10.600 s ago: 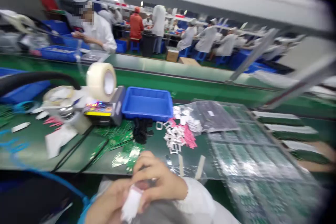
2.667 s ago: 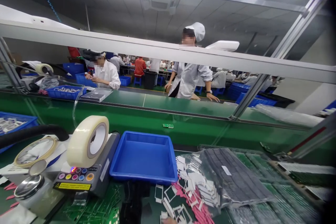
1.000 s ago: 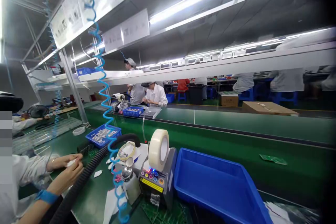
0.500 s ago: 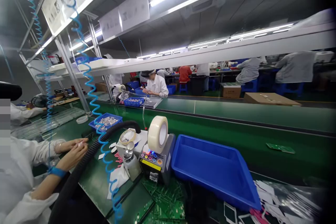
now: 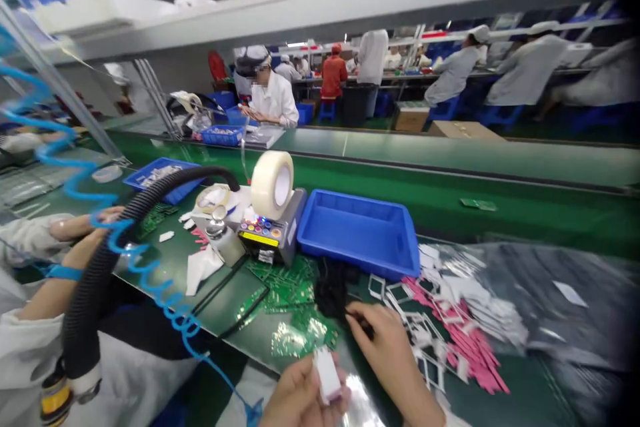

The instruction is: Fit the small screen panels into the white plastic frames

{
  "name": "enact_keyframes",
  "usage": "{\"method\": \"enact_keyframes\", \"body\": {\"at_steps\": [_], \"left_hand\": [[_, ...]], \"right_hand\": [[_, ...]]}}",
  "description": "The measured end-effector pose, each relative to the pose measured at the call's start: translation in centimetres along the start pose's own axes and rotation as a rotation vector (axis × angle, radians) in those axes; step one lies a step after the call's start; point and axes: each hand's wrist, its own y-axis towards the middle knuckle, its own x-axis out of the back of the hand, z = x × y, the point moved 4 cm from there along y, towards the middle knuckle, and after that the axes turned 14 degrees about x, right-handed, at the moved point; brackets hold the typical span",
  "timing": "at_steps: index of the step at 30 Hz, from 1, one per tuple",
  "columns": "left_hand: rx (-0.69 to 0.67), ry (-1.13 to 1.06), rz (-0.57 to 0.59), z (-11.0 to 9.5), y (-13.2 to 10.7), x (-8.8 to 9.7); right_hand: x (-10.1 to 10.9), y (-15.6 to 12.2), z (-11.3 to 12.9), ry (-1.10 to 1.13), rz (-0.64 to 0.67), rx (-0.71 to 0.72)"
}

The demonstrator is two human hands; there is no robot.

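Observation:
Low in the view, my left hand (image 5: 300, 393) holds a small white rectangular piece (image 5: 327, 373) between thumb and fingers. A pinkish edge shows at its lower end. My right hand (image 5: 390, 353) is just right of it, fingers curled with the tips together at the edge of a crumpled black item (image 5: 333, 287). What those fingers hold, if anything, I cannot make out. Green circuit boards (image 5: 290, 300) lie beyond my left hand. Beside my right hand are white frames (image 5: 430, 347) and pink strips (image 5: 473, 347) in a loose pile.
Behind the boards stand a blue tray (image 5: 357, 233) and a tape dispenser (image 5: 270, 233) carrying a tape roll (image 5: 273, 183). A pump bottle (image 5: 225, 240) is left of it. A black hose (image 5: 95, 280) and coiled blue cord (image 5: 165, 293) cross the left, near a co-worker's hands (image 5: 90, 240).
The view has tilted down and shifted, and the bench items sit higher and further left. My two hands have come into view, the left with the white piece.

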Motion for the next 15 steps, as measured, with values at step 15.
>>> {"method": "enact_keyframes", "body": {"at_steps": [15], "left_hand": [[0.009,-0.033,-0.007,-0.1,-1.0,-0.6]], "right_hand": [[-0.7,0.1,0.7,0.027,0.142,-0.083]]}}
